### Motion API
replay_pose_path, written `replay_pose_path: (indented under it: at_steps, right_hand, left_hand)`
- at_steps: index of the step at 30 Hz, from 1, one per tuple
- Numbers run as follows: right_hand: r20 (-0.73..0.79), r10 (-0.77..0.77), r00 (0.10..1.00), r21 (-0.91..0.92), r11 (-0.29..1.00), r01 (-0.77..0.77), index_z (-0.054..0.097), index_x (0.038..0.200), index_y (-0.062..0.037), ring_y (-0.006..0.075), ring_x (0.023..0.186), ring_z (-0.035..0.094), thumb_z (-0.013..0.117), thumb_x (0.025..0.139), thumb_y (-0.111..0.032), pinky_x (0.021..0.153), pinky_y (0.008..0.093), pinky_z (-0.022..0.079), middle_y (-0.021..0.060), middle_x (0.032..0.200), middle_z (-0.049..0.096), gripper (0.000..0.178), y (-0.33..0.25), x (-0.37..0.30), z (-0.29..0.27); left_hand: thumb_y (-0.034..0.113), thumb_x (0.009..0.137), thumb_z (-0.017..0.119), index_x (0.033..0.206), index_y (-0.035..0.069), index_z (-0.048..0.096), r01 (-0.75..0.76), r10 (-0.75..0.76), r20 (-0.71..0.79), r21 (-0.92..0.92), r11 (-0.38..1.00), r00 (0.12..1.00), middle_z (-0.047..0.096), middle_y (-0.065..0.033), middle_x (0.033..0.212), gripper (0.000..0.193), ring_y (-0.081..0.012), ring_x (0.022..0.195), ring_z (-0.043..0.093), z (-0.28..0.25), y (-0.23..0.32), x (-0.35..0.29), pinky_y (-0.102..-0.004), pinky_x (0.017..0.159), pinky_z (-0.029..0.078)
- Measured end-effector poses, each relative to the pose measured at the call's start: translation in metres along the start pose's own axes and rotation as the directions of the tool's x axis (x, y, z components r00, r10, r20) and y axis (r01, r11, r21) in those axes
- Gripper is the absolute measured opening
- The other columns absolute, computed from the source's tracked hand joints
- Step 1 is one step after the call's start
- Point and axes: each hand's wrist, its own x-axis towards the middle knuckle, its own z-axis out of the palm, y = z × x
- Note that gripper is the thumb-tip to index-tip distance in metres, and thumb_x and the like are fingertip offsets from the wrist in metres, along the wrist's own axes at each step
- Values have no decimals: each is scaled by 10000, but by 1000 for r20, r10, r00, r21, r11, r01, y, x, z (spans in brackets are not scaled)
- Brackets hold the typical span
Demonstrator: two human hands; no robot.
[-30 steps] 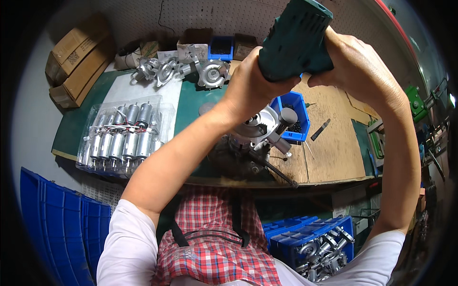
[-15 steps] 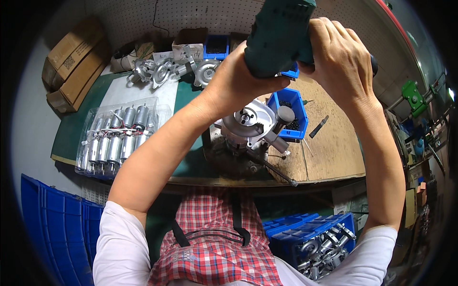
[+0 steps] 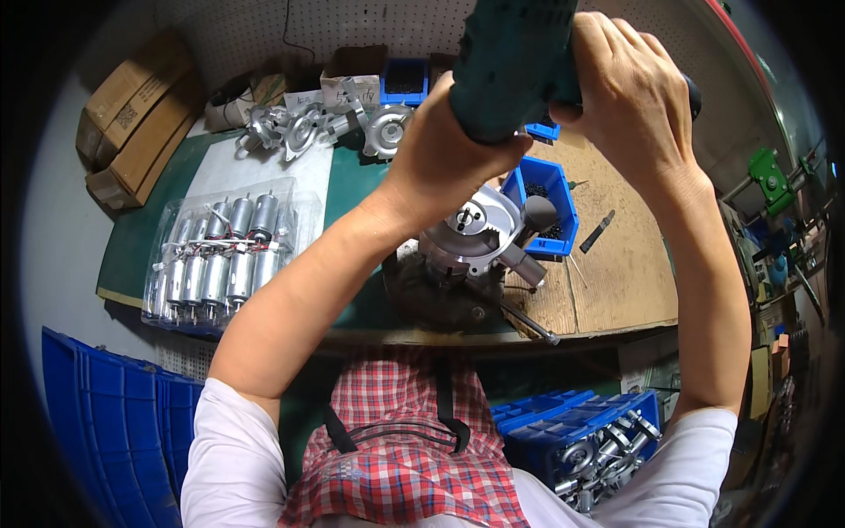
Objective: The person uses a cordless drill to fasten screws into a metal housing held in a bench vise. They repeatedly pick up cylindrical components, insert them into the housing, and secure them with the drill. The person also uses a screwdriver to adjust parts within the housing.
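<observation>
Well, from here I see left hand (image 3: 451, 151) and right hand (image 3: 635, 107), fingers clamped on the drill (image 3: 515, 66) over the table (image 3: 354, 189), where a slackened grip could drop it and dent the housing (image 3: 475, 233).

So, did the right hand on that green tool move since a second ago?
Yes, left and slightly up in the picture. Judged against the blue bin of small black parts, the right hand was farther right before.
</observation>
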Motion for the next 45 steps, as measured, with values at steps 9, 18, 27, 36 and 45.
replay_pose_path:
  at_steps: [9, 18, 27, 36, 45]
  right_hand:
    - [16, 67, 998, 99, 993, -68, 537, 1089, -60, 267, 993, 637, 906, 572, -249, 895, 376, 497, 118, 989, 634, 663, -10, -6, -17]
    - [-25, 227, 974, 398, 896, -198, 468, 1286, 16, 403, 1106, 556, 836, 654, -178, 980, 467, 441, 244, 1141, 578, 757, 9, 17, -37]
    - [186, 149, 971, 266, 944, -195, 510, 1059, 15, 393, 942, 556, 850, 582, -177, 863, 460, 433, 211, 965, 561, 616, 11, -6, -43]
    - [112, 134, 985, 172, 973, -152, 519, 1197, -19, 322, 1057, 605, 867, 585, -167, 979, 406, 457, 146, 1048, 605, 719, 11, -24, -21]
    - [86, 74, 994, 126, 989, -84, 539, 1148, -25, 303, 1020, 636, 878, 585, -131, 959, 392, 475, 138, 1031, 636, 665, 0, -19, -41]
  left_hand:
    - [147, 739, 805, 1062, -14, 540, -164, 165, -53, 16, 986, 985, 642, -117, 887, 447, -201, 814, 653, 7, -4, 0, -336, 764, 527]
    - [75, 719, 788, 1004, -31, 504, -249, 263, -230, 88, 965, 937, 656, -167, 832, 417, -207, 797, 687, 18, 39, 15, -320, 697, 538]
    - [135, 702, 805, 1039, -33, 539, -298, 323, -173, 154, 942, 931, 662, -155, 885, 461, -240, 841, 674, 37, 8, 9, -349, 763, 537]
    - [124, 703, 806, 1086, -23, 538, -219, 229, -110, 91, 971, 967, 662, -149, 920, 491, -204, 843, 665, 39, 0, 7, -333, 764, 539]
    - [126, 722, 802, 1151, -22, 542, -124, 124, -2, -55, 991, 992, 658, -111, 907, 523, -157, 814, 648, 31, -3, 5, -303, 735, 540]
